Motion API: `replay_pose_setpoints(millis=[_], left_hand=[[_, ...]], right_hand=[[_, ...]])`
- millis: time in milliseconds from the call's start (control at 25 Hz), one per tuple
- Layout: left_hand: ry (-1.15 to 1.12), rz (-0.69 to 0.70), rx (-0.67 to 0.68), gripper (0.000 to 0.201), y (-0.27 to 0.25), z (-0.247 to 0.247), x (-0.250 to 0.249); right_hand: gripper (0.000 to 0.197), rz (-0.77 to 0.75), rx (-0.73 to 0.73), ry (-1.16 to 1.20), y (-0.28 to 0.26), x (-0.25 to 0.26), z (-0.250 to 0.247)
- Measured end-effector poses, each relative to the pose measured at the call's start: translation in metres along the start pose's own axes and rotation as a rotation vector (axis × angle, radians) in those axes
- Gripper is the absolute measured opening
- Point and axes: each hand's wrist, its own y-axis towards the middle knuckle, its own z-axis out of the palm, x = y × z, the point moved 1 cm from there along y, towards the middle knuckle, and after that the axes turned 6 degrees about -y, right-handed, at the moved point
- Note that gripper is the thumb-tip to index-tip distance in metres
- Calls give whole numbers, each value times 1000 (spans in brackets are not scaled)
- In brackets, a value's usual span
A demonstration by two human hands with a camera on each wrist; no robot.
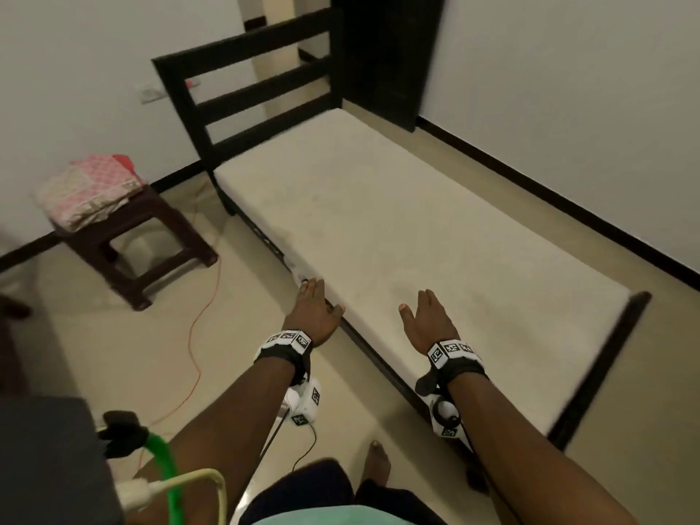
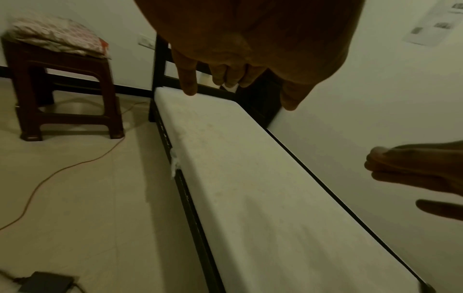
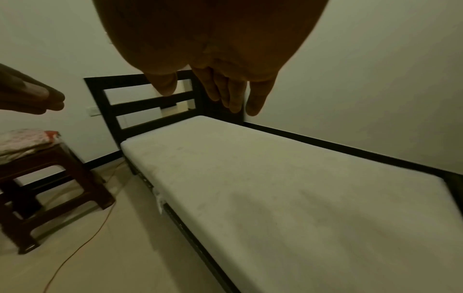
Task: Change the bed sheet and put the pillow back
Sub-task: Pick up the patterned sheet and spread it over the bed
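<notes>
A bare cream mattress [image 1: 378,221] lies on a dark wooden bed frame [image 1: 242,92] with a slatted headboard; no sheet covers it. Folded pink-and-cream patterned bedding [image 1: 89,191] sits on a brown stool [image 1: 140,244] left of the bed. My left hand [image 1: 316,310] hovers over the bed's near edge, fingers straight, holding nothing. My right hand [image 1: 426,322] hovers above the mattress, fingers also straight and empty. The mattress [image 2: 238,168] and the stool's bedding [image 2: 57,35] show in the left wrist view, and the mattress [image 3: 275,188] in the right wrist view. No pillow is clearly visible.
An orange cable [image 1: 200,335] trails across the tiled floor between stool and bed. A dark unit [image 1: 45,460] with green and white hoses is at the bottom left. White walls close in behind and right of the bed. My bare foot [image 1: 375,464] stands by the bed's near side.
</notes>
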Motion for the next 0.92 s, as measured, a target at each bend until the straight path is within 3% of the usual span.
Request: replay_pose_setpoints(millis=[160, 360, 600, 920], left_hand=[[-71, -179, -136, 82, 16, -29, 38], [-124, -326, -197, 81, 54, -70, 93], [-216, -430, -210, 79, 122, -140, 175], [-290, -548, -303, 77, 187, -292, 298]], right_hand=[[70, -209, 94, -90, 58, 74, 6], [67, -408, 173, -175, 112, 171, 34], [64, -540, 220, -257, 192, 286, 66], [66, -621, 282, -273, 296, 490, 106]])
